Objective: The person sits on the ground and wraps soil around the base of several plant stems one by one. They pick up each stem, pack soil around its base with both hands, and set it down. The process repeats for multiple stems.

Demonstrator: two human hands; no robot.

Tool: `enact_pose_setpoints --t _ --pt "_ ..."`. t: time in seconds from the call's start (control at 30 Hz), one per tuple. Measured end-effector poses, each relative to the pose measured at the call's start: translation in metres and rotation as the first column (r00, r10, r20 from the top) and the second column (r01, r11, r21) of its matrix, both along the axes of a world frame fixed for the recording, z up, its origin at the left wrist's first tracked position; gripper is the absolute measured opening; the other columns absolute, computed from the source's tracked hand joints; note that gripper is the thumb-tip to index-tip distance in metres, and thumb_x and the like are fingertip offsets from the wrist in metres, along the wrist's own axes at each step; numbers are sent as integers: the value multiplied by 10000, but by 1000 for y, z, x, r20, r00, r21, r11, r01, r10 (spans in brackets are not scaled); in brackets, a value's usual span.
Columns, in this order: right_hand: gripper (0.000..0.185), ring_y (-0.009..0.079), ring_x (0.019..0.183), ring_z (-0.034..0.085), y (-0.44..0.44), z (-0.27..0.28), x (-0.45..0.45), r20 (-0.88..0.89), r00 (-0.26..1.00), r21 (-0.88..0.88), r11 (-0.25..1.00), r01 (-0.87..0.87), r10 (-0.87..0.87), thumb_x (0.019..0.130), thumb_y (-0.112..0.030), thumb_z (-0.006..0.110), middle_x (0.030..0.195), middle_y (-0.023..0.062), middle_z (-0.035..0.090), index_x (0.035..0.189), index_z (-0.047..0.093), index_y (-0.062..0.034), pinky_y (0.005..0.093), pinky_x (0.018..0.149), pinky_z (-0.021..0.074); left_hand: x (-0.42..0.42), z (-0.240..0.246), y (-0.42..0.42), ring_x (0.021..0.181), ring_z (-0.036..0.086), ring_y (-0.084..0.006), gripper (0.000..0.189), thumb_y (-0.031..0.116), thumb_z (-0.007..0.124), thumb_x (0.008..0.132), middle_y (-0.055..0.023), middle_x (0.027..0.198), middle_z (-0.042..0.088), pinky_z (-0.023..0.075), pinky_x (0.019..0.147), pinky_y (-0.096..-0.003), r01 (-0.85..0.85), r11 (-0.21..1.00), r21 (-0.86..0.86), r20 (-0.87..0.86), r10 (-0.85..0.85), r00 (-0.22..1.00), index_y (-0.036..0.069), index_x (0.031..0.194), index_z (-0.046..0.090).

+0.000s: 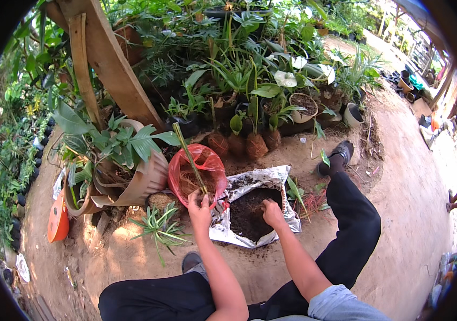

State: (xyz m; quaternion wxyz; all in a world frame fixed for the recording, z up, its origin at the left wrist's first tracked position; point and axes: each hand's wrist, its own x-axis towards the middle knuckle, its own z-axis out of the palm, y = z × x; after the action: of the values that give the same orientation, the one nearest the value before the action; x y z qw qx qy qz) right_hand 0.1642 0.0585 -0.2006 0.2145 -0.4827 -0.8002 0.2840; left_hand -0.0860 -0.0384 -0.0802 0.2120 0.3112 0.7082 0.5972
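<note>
My left hand point(199, 208) is closed on the lower end of a green plant stem point(190, 158), which leans up and to the left over a red plastic bag point(218, 168) of brown fibre. My right hand point(272, 212) is over the dark soil point(248, 210) in an open white sack point(218, 228), its fingertips together at some brown fibres. Whether it grips them is hard to tell. Several fibre-wrapped plant bases point(256, 145) bound with red string stand behind the sack. A spiky green plant point(161, 228) lies on the ground left of my left hand.
Large plastic pots point(148, 180) with leafy plants and an orange object point(58, 220) are at the left. Wooden posts point(112, 64) rise behind them. Cut leaves and red string point(312, 202) lie right of the sack. A white pot point(353, 115) stands farther back. Part of another person shows at the right edge.
</note>
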Motion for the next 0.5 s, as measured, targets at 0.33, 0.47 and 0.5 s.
enact_pose_setpoints --t 0.33,0.47,0.5 --pt "164 420 946 627 9 0 6 213 977 -10 1000 -8 10 759 31 597 1072 213 637 909 656 4 479 805 516 5 3 0 970 598 -172 292 11 590 917 -82 1110 580 474 867 -300 7 995 100 76 -14 997 -66 1198 564" --pt "198 373 867 668 19 8 19 115 981 -20 987 159 -156 809 47 605 1021 223 677 993 672 22 413 729 554 -3 0 -3 962 605 -168 294 10 583 924 -86 1080 614 478 868 -298 -14 999 52 134 7 991 -63 1209 570" --pt "195 343 860 673 24 14 24 -78 974 -233 953 192 -215 834 37 604 1021 202 682 1019 666 30 395 718 562 -2 -1 -3 952 607 -168 295 11 583 925 -88 1071 621 480 864 -298 -12 997 73 99 5 995 -60 1211 571"
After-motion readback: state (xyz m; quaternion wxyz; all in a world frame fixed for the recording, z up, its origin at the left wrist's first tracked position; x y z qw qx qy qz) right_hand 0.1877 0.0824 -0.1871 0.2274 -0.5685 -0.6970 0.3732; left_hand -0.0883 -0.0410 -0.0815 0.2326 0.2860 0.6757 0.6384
